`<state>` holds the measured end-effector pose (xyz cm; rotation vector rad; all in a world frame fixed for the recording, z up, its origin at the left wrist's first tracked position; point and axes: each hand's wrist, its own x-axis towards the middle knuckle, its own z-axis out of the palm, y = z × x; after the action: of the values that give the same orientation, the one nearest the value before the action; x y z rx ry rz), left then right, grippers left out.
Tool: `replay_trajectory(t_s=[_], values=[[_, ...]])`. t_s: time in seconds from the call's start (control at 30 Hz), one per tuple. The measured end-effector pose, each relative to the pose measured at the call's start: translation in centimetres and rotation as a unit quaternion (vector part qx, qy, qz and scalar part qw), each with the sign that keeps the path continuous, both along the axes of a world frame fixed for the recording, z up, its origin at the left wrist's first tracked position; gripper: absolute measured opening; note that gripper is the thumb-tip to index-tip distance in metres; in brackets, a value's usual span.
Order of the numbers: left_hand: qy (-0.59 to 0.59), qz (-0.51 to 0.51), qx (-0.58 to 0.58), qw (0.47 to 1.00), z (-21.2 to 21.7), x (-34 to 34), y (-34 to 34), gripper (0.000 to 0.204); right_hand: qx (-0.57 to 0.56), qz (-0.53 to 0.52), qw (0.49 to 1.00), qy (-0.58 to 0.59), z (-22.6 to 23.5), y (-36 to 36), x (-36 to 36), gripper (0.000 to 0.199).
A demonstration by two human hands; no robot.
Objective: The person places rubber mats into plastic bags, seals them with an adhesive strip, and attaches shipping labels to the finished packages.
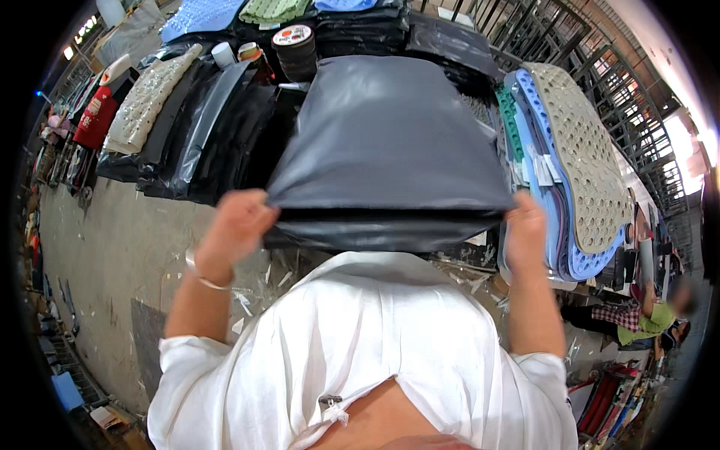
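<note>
Both hands hold the dark grey poly bag [386,142] by its near corners: left hand [238,225] and right hand [525,229], each grip pinched shut on it, above the worktop (bag looks filled & flat). Prob. mid-way; mouth not yet sealed, from what shows.

Both arms raised, left hand [238,223] and right hand [525,229] gripping

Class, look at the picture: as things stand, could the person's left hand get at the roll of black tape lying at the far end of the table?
Probably not at once. The left hand grips a corner of the grey plastic bag, and the roll of black tape lies well beyond, past heaped black bags. It would have to let go and stretch far.
</note>
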<state>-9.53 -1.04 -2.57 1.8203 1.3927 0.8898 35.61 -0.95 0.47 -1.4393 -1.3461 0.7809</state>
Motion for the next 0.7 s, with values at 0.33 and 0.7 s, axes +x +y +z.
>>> replay_trajectory(t_s=[0.33,0.7], values=[[0.305,-0.041,-0.145,0.940,-12.0,4.6,3.3,0.023,-0.151,0.014,0.988,0.001,-22.4,-4.7,0.8,0.013],[0.413,-0.364,0.133,0.824,-17.8,10.2,9.8,0.073,-0.172,0.054,0.944,-0.276,-21.5,-5.1,1.2,0.015]])
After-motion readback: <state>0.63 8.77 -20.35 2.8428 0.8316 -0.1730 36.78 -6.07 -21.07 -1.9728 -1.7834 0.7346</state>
